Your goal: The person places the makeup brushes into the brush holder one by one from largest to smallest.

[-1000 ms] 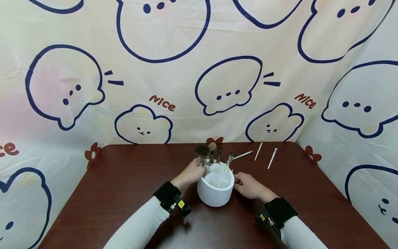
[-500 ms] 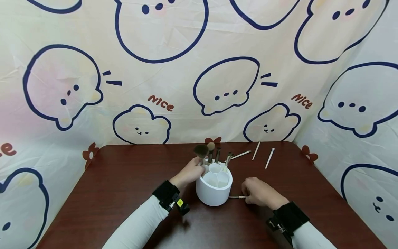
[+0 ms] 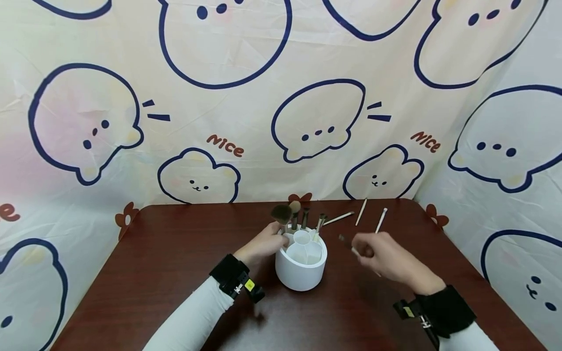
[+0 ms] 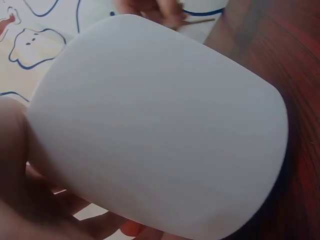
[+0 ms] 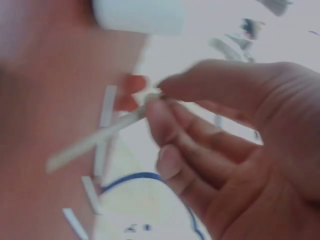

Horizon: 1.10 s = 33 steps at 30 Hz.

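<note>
The word "Nice" (image 3: 225,146) stands twice on the printed backdrop (image 3: 250,112), a cut-off "e" (image 3: 9,212) far left.

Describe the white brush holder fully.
The white brush holder is a rounded tub with a smooth, plain outer wall that looks like plastic. Inside, a round compartment sits near the middle, with other sections around it. Several brushes stand bristles-up toward its back. The holder is upright on the dark reddish-brown table, and the left hand grips its left side near the rim. Its underside is hidden.
</note>
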Tool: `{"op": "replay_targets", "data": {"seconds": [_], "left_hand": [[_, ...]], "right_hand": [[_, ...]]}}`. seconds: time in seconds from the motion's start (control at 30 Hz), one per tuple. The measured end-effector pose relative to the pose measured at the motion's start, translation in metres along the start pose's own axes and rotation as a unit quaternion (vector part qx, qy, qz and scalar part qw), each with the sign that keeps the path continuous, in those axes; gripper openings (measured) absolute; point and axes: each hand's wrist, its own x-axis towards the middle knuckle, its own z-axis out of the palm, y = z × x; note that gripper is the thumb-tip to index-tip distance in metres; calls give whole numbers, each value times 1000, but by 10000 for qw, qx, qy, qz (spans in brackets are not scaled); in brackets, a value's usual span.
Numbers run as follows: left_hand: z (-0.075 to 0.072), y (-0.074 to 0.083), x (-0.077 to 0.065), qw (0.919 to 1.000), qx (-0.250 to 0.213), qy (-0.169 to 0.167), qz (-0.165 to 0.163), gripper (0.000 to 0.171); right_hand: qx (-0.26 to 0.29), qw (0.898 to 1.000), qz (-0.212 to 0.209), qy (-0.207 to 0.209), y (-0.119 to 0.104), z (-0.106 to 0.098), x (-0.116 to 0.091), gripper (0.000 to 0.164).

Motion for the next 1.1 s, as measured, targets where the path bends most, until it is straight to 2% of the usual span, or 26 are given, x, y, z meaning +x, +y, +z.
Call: {"op": "replay_targets", "data": {"seconds": [0.1, 0.2, 0.3, 0.43, 0.6, 0.83, 1.1], "left_hand": [[-2, 2, 0, 10000, -39, -55, -3, 73], [-2, 2, 1, 9999, 25, 52, 94, 72], [0, -1, 2, 9993, 113, 323, 131, 74], [4, -5, 3, 9973, 224, 697, 44, 71], [10, -8, 1, 9961, 302, 817, 100, 66], [13, -9, 0, 9964, 299, 782, 141, 67], [10, -8, 2, 9963, 343, 785, 110, 68]], "right_hand": [[236, 9962, -119, 832, -14, -14, 3, 12], [421, 9850, -246, 1655, -26, -20, 9, 5], [916, 9749, -195, 2018, -35, -17, 16, 12], [1525, 9687, 31, 1960, -40, -2, 26, 20], [1859, 9676, 261, 1689, -37, 23, 34, 13], [1504, 9737, 541, 1623, -28, 45, 38, 8], [1411, 9722, 768, 1703, -21, 52, 37, 6]]}}
